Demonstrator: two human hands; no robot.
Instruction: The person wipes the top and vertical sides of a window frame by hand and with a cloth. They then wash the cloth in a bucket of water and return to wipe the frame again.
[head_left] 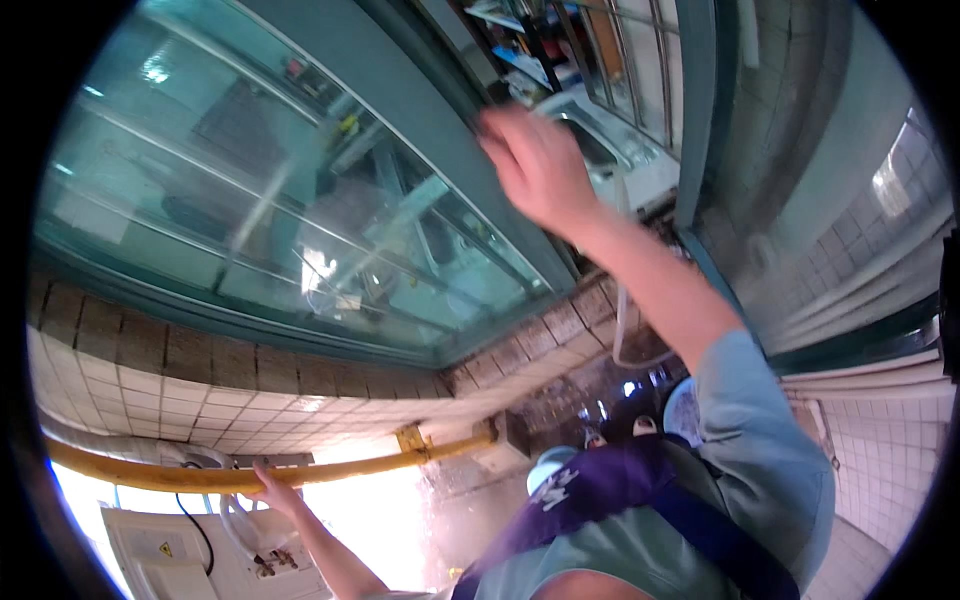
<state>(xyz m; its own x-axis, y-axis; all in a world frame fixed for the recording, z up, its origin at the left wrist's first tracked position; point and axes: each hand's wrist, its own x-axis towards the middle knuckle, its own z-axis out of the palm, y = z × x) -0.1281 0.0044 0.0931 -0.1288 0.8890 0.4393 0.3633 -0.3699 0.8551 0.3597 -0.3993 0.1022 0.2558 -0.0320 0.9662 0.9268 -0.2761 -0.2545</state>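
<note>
Fingers of our right hand (537, 165) spread loose against the teal window frame (440, 120); left hand (268, 490) grasps the yellow pipe (330, 468), likely rigid, smooth, best gripped around.

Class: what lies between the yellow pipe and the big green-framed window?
In the head view, a tiled wall separates the yellow pipe from the window.

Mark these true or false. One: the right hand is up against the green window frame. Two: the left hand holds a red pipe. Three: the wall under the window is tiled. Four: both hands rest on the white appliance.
1. True: the right hand is raised at the green window frame.
2. False: the left hand is at a yellow pipe.
3. True: the tiled wall runs below the glass.
4. False: neither hand rests on the white appliance.
</note>
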